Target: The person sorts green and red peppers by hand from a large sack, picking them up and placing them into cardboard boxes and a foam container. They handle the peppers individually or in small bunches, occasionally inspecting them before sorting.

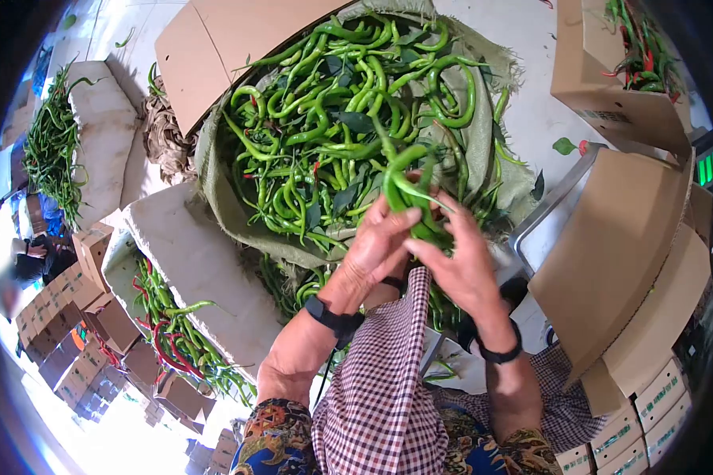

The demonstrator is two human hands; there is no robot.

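Note:
A small bunch of long green chili peppers (pixel 400 190) is held up in front of me, over the near edge of a big heap of green chilies (pixel 333 103). My left hand (pixel 379 237) is closed around the bunch from the left. On the other side, my right hand (pixel 463 257) has its thumb and fingers against the lower part of the same peppers. Parts of the fingers are hidden behind the bunch. The heap, with dark leaves and a few red pods in it, lies on an opened green woven sack (pixel 218 206).
Right of me stands an open cardboard box (pixel 610 253) beside a metal-edged scale (pixel 558 190). Another carton (pixel 630 111) at upper right holds red and green chilies. White sacks (pixel 206 277) with more chilies lie left. A flat cardboard sheet (pixel 214 55) lies behind the heap.

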